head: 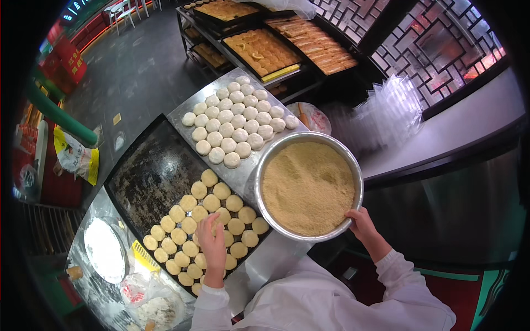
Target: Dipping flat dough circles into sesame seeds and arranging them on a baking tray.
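My right hand (363, 222) grips the rim of a large round metal basin (359, 182). The basin is filled with tan, crumbly powder (306, 190), with a hollow at its upper right. My left hand (212, 242) is over a black baking tray (145, 153), its thumb apart from the fingers. Nothing shows in that hand, and it covers some of the rounds beneath it. Rows of flattened, tan-coated dough rounds (189, 225) fill the near part of the tray. Beyond it, smooth white dough balls (226, 130) sit in rows on the metal tabletop (256, 165).
A rack (198, 43) holds trays of baked goods (265, 51). Clear plastic sheets or bags (385, 111) lie on the right ledge. At left are a white flour-filled round container (104, 250), a yellow scraper (144, 257) and a plastic bag (136, 287). A printed sack (76, 155) is on the left.
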